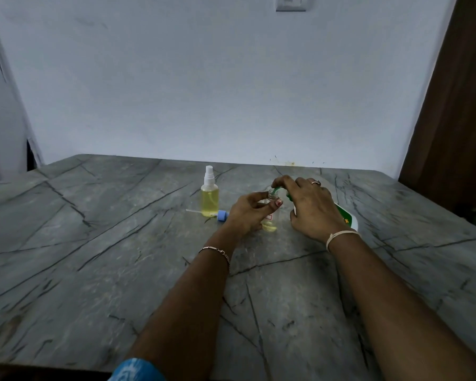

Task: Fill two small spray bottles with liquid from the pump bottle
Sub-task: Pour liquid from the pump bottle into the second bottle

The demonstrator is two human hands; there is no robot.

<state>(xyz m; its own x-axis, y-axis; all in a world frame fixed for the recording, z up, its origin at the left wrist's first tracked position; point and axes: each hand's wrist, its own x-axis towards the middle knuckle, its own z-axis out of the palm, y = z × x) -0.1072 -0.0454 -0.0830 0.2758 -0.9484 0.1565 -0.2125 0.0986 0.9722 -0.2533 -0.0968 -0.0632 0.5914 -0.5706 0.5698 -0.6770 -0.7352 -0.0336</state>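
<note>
**Second Bottle at the Pump Spout, Barely Filled**

Upright toward the back of the table [94, 243]: capped spray bottle [210, 196], clear plastic with rounded shoulders and a white sprayer on top, nearly full of pale yellow liquid.

Just to its right: open spray bottle [270, 224], clear, threaded neck bare, standing on the tabletop. Only a shallow pool of the same yellow liquid at the bottom.

Wrapped round the upper body of that open bottle: left hand [249, 213], fingers curled behind, thumb across the front just below the neck.

Clasped over the pump head: right hand [311, 207], fingers bent down round the top. Underneath it, largely hidden: pump bottle [346, 218], white with a green label, leaning leftward. Green spout [276, 189] right at the open neck; touching the rim or not, impossible to tell.

Lying on its side between the capped bottle's base and the left hand: blue spray head [222, 215], thin white dip tube [194, 211] stretching leftward past the capped bottle's base.

Tabletop of grey stone, smooth, crossed by dark veins and cracks. Ring [316, 183] on the right hand, pale thread band [341, 235] on that wrist, fine chain bracelet [216, 251] on the left wrist.
</note>
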